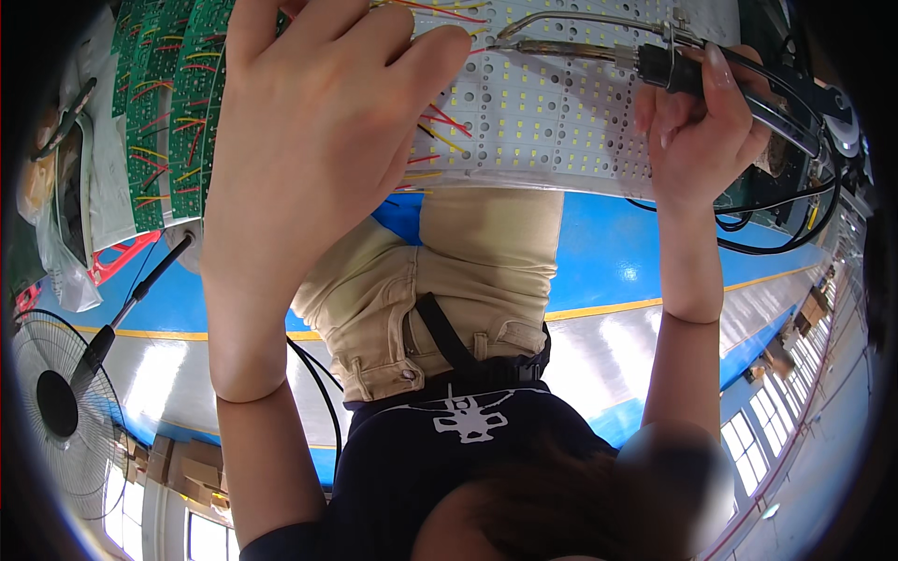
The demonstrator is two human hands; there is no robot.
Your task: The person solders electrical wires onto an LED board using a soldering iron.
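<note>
My right hand (697, 122) is closed around the black handle of a soldering iron (571, 50). A thin bent metal tube (561, 17) runs alongside the iron and meets it near the tip. The tip is on a white circuit board (524, 112) with rows of small yellow LEDs and round holes. My left hand (313, 131) is curled over the board's left part, its fingertips mostly hidden. From them a short red wire (477, 50) sticks out toward the iron's tip. Loose red and yellow wires (449, 122) stand up from the board beside this hand.
Green circuit boards (150, 122) with red and yellow wires lie at the left. Black cables (776, 248) loop at the right edge of the bench. A fan (61, 402) stands low left, and a clear plastic bag (70, 252) hangs near the bench's left end.
</note>
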